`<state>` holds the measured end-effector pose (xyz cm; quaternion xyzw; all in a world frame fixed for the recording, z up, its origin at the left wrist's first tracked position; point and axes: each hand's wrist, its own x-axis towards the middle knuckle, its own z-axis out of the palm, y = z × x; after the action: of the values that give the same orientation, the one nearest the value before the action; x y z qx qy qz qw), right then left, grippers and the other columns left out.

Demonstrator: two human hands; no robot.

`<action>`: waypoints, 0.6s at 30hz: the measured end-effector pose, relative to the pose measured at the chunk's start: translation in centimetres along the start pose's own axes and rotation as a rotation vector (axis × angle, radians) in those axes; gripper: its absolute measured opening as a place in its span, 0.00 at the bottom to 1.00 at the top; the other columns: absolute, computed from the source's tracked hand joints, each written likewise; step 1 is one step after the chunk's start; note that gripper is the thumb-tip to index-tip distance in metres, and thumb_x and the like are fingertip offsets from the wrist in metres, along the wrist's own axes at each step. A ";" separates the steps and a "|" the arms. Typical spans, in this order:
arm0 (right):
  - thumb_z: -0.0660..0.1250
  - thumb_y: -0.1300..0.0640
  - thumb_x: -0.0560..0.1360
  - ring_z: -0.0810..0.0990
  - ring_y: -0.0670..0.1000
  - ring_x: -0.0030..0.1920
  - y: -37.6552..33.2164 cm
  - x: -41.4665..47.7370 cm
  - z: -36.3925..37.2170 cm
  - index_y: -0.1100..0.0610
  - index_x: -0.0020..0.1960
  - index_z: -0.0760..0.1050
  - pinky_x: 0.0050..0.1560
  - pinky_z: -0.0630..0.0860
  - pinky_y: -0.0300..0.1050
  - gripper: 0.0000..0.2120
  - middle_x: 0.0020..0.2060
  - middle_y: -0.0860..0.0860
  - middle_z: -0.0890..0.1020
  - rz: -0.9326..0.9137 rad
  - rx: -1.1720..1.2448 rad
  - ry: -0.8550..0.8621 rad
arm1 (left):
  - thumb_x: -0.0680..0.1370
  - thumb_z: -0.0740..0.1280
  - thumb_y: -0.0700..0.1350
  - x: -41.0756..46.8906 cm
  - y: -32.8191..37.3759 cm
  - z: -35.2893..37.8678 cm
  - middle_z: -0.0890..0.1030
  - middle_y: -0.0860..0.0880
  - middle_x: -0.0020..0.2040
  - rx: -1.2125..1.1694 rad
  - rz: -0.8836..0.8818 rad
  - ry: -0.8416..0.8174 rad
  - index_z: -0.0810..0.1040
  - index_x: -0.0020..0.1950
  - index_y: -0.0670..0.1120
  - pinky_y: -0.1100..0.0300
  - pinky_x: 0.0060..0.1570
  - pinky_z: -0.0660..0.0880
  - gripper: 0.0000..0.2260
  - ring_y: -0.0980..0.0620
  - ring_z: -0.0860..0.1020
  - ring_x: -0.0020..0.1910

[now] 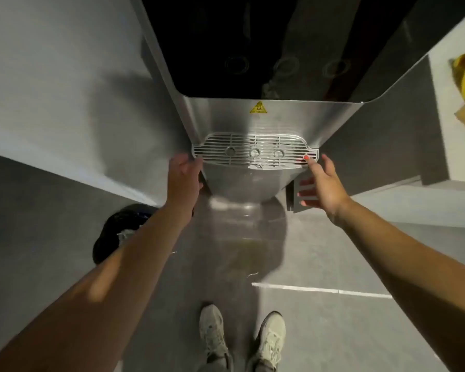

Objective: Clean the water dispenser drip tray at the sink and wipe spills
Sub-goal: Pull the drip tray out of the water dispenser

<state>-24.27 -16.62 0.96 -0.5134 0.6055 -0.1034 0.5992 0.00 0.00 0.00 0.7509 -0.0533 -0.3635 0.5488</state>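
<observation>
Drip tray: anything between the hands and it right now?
Nothing visible. The drip tray sits seated in the dispenser front. The left hand is at its left end, the right hand open, one fingertip at its right corner. No object lies between either hand and the tray.

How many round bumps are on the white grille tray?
3, in a row on the white slatted plastic drip tray: left round bump, middle one, right one.
</observation>
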 end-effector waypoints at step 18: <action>0.50 0.36 0.83 0.75 0.52 0.36 2.1 1.0 1.9 0.43 0.56 0.69 0.30 0.75 0.43 0.14 0.46 0.55 0.78 0.087 0.186 -0.033 | 0.85 0.62 0.46 -0.1 -1.3 1.7 0.82 0.52 0.49 0.058 0.011 0.015 0.77 0.50 0.58 0.38 0.60 0.79 0.08 0.47 0.81 0.51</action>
<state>-23.46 -15.46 -1.70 -0.4305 0.6051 -0.1246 0.6580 -1.53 -0.77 -1.34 0.7689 -0.0639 -0.3533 0.5291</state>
